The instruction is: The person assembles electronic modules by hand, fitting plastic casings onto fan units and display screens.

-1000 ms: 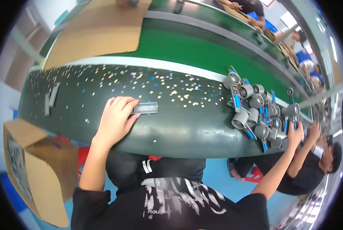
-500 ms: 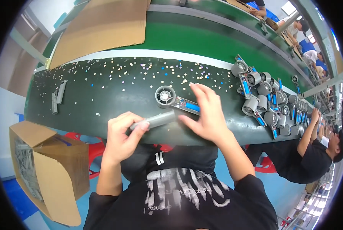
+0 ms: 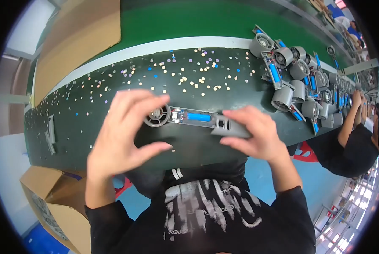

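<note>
A small grey handheld fan lies in front of me, with its round head (image 3: 158, 117) at the left and its open handle running right. In the handle are a circuit board (image 3: 177, 116) and a blue battery (image 3: 199, 117). My right hand (image 3: 260, 133) grips a grey handle cover (image 3: 228, 127) between thumb and fingers, at the handle's right end. The cover overlaps that end; whether it is seated cannot be seen. My left hand (image 3: 121, 131) is open around the fan head, thumb spread away, its fingertips partly hiding the head's upper edge.
Several grey fan units with blue batteries (image 3: 299, 70) are piled at the right. Small round dots (image 3: 198, 80) are scattered across the dark green table. Loose grey covers (image 3: 50, 134) lie at the far left. A cardboard box (image 3: 60, 199) stands lower left; another person sits at the right.
The grey cover has gone from my left hand to my right, onto the handle's right end. My left hand has moved up to the fan head. The view has shifted.
</note>
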Tool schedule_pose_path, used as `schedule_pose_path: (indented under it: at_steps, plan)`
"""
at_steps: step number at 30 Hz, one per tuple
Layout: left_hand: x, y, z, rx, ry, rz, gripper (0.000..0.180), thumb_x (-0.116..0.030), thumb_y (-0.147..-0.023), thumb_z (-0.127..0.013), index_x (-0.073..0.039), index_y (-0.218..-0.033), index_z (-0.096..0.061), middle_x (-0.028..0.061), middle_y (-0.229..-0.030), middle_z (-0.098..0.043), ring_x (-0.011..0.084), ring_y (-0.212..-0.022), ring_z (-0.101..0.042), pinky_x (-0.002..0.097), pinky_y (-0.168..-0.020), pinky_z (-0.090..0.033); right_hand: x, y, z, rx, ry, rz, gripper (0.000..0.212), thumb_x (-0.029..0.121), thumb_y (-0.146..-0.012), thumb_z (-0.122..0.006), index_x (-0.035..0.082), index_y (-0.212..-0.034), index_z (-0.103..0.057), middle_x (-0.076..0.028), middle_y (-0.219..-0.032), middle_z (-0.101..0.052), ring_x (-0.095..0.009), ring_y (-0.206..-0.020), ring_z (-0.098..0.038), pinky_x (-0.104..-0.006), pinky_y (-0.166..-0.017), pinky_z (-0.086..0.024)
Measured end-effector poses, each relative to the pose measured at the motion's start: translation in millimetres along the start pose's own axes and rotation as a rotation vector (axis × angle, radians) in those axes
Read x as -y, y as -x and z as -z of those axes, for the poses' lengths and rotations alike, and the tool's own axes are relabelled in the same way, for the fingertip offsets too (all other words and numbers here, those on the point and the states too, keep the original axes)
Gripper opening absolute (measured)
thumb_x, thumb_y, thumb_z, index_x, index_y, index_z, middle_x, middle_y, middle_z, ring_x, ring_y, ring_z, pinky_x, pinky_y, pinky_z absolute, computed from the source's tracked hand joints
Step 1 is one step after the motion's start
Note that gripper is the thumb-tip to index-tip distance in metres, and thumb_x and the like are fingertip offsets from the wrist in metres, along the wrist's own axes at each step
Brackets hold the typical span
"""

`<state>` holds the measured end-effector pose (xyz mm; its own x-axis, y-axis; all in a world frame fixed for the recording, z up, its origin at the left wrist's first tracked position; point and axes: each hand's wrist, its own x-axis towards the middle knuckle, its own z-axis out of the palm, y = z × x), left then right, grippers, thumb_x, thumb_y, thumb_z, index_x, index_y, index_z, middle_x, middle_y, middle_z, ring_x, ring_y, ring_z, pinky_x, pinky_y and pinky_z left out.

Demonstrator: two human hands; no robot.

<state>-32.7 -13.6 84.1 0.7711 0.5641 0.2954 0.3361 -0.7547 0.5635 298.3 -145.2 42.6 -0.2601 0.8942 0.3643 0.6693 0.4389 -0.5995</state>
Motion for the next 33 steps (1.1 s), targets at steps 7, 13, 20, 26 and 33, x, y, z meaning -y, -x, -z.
schedule_pose_path:
  at_steps: [7, 13, 20, 26, 33]
  plan:
    - [71, -7, -27, 0.252, 0.341, -0.095, 0.084, -0.004, -0.068, -0.100, -0.006, -0.147, -0.069, 0.0133, -0.139, -0.071, 0.0371, -0.126, -0.067, 0.0482, -0.109, -0.055, -16, -42, -5, -0.005, -0.113, -0.036, 0.055, 0.015, -0.078, -0.098, 0.002, -0.128, -0.081, -0.014, -0.107, -0.075, -0.029, -0.094, -0.073, -0.0370, -0.078, -0.059]
    - [78, -12, -46, 0.187, 0.397, -0.061, 0.066, -0.004, -0.073, -0.097, -0.006, -0.133, -0.072, 0.0108, -0.123, -0.075, 0.0348, -0.113, -0.070, 0.0459, -0.099, -0.056, -13, -62, -30, 0.034, -0.162, 0.032, 0.056, 0.013, -0.070, -0.099, 0.003, -0.122, -0.082, -0.010, -0.104, -0.068, -0.027, -0.086, -0.067, -0.0379, -0.072, -0.054]
    - [80, -8, -53, 0.166, 0.431, -0.046, 0.061, -0.003, -0.073, -0.095, -0.005, -0.128, -0.071, 0.0121, -0.121, -0.074, 0.0353, -0.108, -0.069, 0.0453, -0.095, -0.055, -12, -67, -55, 0.047, -0.154, 0.023, 0.056, 0.011, -0.068, -0.096, 0.002, -0.121, -0.081, -0.010, -0.101, -0.065, -0.026, -0.077, -0.062, -0.0374, -0.063, -0.049]
    - [80, -10, -54, 0.148, 0.435, -0.064, 0.060, -0.001, -0.071, -0.094, -0.004, -0.126, -0.071, 0.0129, -0.121, -0.074, 0.0353, -0.106, -0.070, 0.0448, -0.092, -0.056, -13, -65, -58, 0.065, -0.105, 0.043, 0.057, 0.012, -0.066, -0.096, 0.002, -0.120, -0.083, -0.009, -0.098, -0.065, -0.024, -0.075, -0.060, -0.0369, -0.061, -0.046]
    - [80, -9, -54, 0.145, 0.417, -0.072, 0.060, -0.002, -0.070, -0.094, -0.003, -0.126, -0.072, 0.0131, -0.120, -0.074, 0.0350, -0.105, -0.070, 0.0450, -0.091, -0.056, -16, -63, -60, 0.043, -0.139, 0.047, 0.058, 0.012, -0.066, -0.096, 0.001, -0.121, -0.082, -0.009, -0.099, -0.064, -0.024, -0.075, -0.060, -0.0362, -0.060, -0.046]
